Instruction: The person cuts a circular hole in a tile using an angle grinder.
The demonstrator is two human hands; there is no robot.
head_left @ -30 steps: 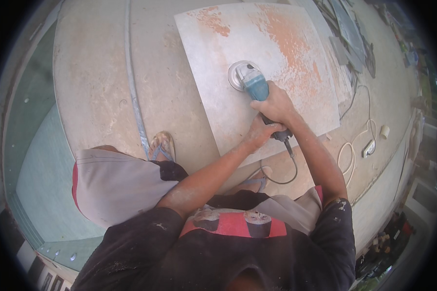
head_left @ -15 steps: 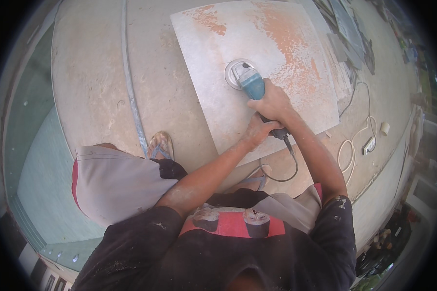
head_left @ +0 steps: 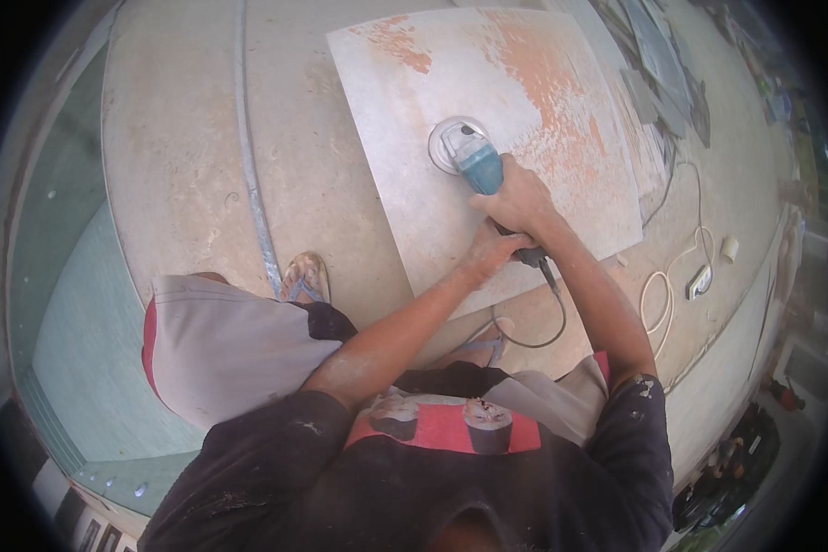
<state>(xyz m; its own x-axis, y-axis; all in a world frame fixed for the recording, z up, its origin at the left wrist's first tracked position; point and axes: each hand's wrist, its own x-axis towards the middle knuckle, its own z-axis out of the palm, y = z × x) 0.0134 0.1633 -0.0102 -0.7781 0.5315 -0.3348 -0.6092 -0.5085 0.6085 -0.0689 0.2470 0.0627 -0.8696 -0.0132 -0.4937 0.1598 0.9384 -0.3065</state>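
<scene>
A blue angle grinder [head_left: 479,167] with a round pale disc [head_left: 444,156] rests against a large flat panel [head_left: 386,120]. The panel is whitish, with patches of orange-brown coating [head_left: 543,74] toward its far and right parts. Wrapped round the grinder's body behind the head is my right hand [head_left: 523,201], fingers closed. My left hand [head_left: 495,250] grips the dark rear end of the tool, just nearer to me; its fingers are partly hidden. A black cord [head_left: 559,308] loops from the tool's back end down past my foot.
A white extension cord [head_left: 649,294] with a socket block [head_left: 699,282] lies on the floor at right, near a small cream cylinder [head_left: 730,249]. Flat scrap pieces [head_left: 658,64] lie at the far right. A long grey strip [head_left: 248,156] runs along the floor at left, beside a greenish glassy surface [head_left: 83,340].
The view has shifted slightly, so the whole scene sits a little lower. Both hands keep their hold on the grinder, and its disc stays at nearly the same spot on the panel.
</scene>
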